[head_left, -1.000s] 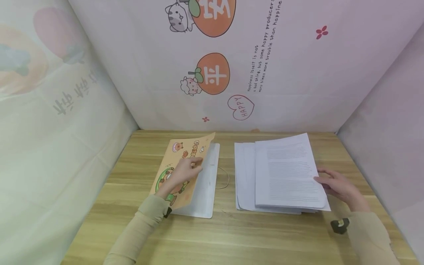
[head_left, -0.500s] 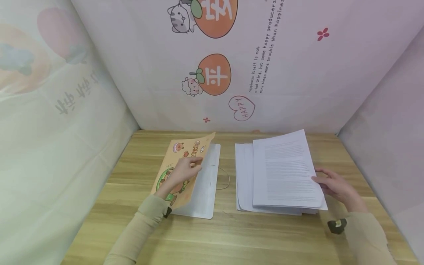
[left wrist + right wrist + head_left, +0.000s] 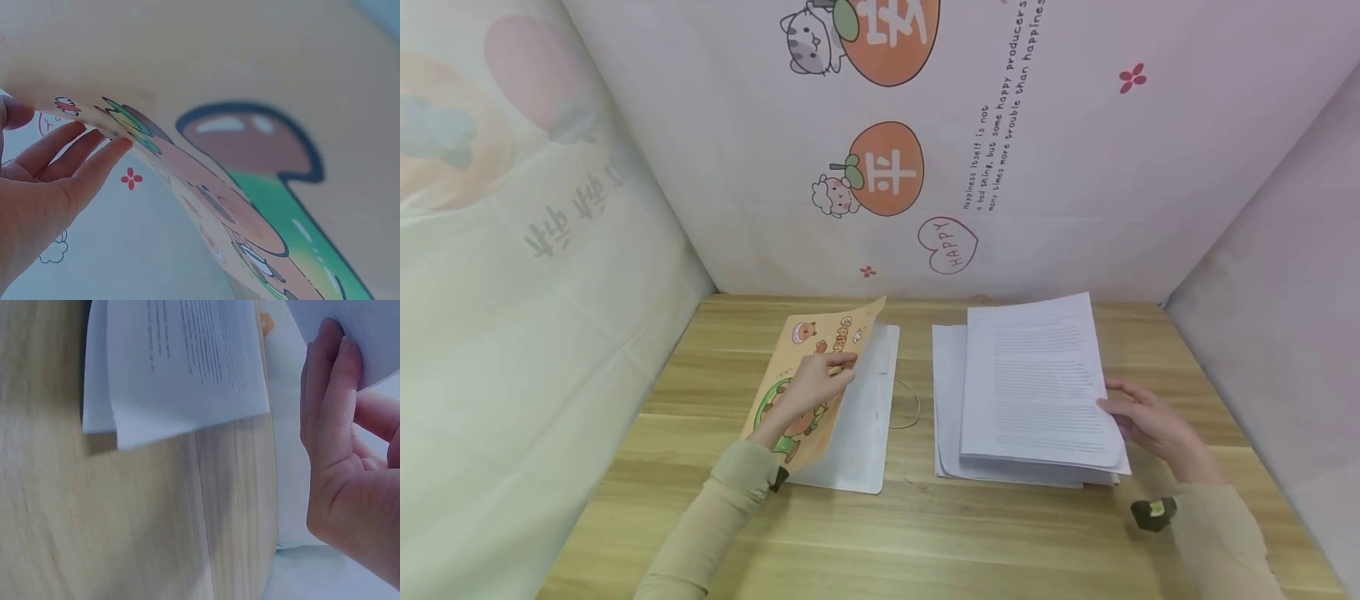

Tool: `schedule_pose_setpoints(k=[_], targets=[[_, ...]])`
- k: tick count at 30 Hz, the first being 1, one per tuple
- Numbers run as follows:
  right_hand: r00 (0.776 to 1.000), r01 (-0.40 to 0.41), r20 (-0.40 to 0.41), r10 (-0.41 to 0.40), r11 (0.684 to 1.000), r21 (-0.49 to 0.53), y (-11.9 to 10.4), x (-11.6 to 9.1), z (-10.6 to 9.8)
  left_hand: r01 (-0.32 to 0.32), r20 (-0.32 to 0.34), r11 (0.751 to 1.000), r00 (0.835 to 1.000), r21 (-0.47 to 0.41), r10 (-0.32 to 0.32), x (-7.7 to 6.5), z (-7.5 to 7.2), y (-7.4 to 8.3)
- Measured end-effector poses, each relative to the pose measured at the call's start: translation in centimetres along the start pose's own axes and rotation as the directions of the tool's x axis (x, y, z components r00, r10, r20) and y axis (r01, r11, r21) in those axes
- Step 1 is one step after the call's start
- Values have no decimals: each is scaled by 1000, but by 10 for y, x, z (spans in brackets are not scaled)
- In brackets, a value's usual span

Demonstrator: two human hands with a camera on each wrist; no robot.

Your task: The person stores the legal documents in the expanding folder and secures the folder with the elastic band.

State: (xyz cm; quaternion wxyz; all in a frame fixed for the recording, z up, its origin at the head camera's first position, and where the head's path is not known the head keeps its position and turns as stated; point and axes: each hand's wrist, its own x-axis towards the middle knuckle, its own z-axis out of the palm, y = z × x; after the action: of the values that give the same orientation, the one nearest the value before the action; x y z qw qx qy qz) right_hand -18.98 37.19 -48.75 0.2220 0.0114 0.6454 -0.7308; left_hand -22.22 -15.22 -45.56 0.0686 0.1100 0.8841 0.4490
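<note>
In the head view my left hand (image 3: 811, 385) pinches the free edge of an orange folder cover (image 3: 784, 367) printed with cartoon capybaras. The cover tilts up to the left, baring the folder's white inside (image 3: 861, 450). The left wrist view has the left hand (image 3: 50, 181) at the edge of the curved cover (image 3: 206, 69). Over on the right, my right hand (image 3: 1157, 427) grips printed sheets (image 3: 1045, 383) by their right edge. Those sheets tilt up over a paper stack (image 3: 949, 400). In the right wrist view, thumb and fingers hold the lifted sheets (image 3: 372, 344), above the remaining stack (image 3: 181, 394).
A thin elastic cord (image 3: 917, 408) loops out from the folder's right edge onto the wooden table (image 3: 955, 542). White cloth walls with cartoon prints enclose the back (image 3: 1045, 250) and both sides.
My right hand has moved left, carrying the lifted sheets left over the stack. My left hand keeps the folder cover raised in nearly the same place.
</note>
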Motion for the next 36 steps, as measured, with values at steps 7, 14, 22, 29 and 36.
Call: schedule_pose_setpoints(k=[7, 14, 22, 29, 36], targets=[[1000, -4, -2, 4, 1000, 31, -1, 6, 11, 0, -20, 1000, 1000, -6, 0, 2, 0, 0], [1000, -25, -12, 25, 1000, 1, -3, 12, 24, -5, -36, 1000, 999, -2, 5, 3, -1, 0], [999, -31, -20, 31, 999, 38, -2, 18, 34, 11, -30, 1000, 999, -16, -11, 4, -3, 0], [998, -38, -48, 40, 998, 46, 0, 25, 45, 12, -32, 999, 999, -33, -13, 4, -4, 0], [999, -31, -41, 33, 999, 43, 1, 34, 55, 16, -47, 999, 999, -32, -18, 5, -4, 0]])
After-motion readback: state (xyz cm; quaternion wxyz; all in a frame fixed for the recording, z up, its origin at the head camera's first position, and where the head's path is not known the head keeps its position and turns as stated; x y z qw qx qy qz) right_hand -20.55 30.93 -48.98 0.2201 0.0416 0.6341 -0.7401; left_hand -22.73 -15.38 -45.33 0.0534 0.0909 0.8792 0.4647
